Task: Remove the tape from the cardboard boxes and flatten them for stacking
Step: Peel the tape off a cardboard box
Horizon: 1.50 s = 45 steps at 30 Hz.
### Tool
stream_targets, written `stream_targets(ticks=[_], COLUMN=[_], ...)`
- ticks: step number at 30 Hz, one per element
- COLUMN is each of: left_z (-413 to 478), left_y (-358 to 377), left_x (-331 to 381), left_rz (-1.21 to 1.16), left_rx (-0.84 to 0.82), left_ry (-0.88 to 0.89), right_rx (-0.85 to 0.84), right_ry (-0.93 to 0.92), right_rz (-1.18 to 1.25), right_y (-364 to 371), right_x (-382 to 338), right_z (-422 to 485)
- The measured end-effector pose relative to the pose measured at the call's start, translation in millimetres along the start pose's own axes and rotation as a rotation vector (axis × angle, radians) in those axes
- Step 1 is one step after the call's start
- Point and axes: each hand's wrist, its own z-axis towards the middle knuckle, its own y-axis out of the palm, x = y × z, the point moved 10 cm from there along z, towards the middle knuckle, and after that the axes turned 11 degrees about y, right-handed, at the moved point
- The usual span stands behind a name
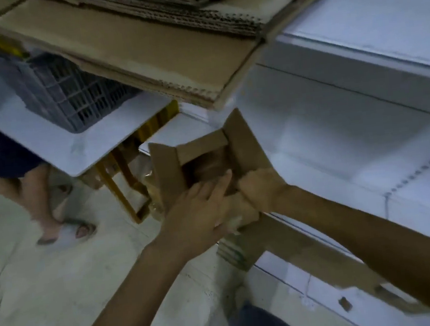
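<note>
A small brown cardboard box with its flaps spread open sits at the middle of the view, beside a white shelf unit. My left hand lies on the box's near edge with its fingers stretched toward the opening. My right hand grips the near right flap, fingers curled round the cardboard. Brown tape shows dimly inside the box. A stack of flattened cardboard sheets lies on top of the shelf unit above.
The white shelf unit fills the right side. A grey plastic crate stands on a white table with yellow legs. Another person's legs in sandals stand at the left on the pale floor. More flat cardboard lies under my right arm.
</note>
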Motion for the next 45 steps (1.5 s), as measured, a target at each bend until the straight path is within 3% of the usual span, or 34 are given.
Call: stream_targets(ticks=[3, 5, 8, 10, 13, 17, 22, 25, 30, 33, 36, 41, 45], left_z=[3, 18, 30, 30, 41, 76, 110, 122, 162, 192, 208, 218, 231], left_y=[19, -5, -39, -40, -7, -10, -26, -34, -76, -107, -104, -103, -144], left_x=[7, 18, 35, 50, 79, 156, 260, 312, 350, 344, 334, 344, 356], left_rz=[-0.08, -0.195, -0.683, -1.022, -1.475, -1.263, -1.32, -1.341, -1.306, -1.356, -1.473, -1.645, -1.668], left_rx=[-0.073, 0.133, 0.534, 0.703, 0.647, 0.273, 0.057, 0.173, 0.403, 0.59, 0.666, 0.691, 0.754], left_ry=[0.07, 0.125, 0.079, 0.023, -0.125, 0.13, 0.371, 0.386, 0.273, 0.145, 0.0, -0.009, 0.027], right_rx=[0.16, 0.271, 0.401, 0.427, 0.453, 0.434, 0.443, 0.476, 0.559, 0.803, 1.017, 0.91, 1.033], right_ry=[0.081, 0.174, 0.279, 0.325, 0.328, 0.245, 0.273, 0.38, 0.499, 0.51, 0.463, 0.481, 0.451], right_rz=[0.024, 0.039, 0.145, 0.203, 0.381, 0.63, 0.782, 0.704, 0.324, 0.187, 0.272, 0.322, 0.331], right_y=[-47, -80, -135, -166, -206, -233, -236, -244, -300, -340, -340, -299, -324], right_x=[20, 41, 76, 98, 130, 167, 225, 267, 309, 317, 312, 316, 324], right_z=[-62, -97, -149, -181, -223, -269, -319, -347, -411, -473, -521, -527, -535])
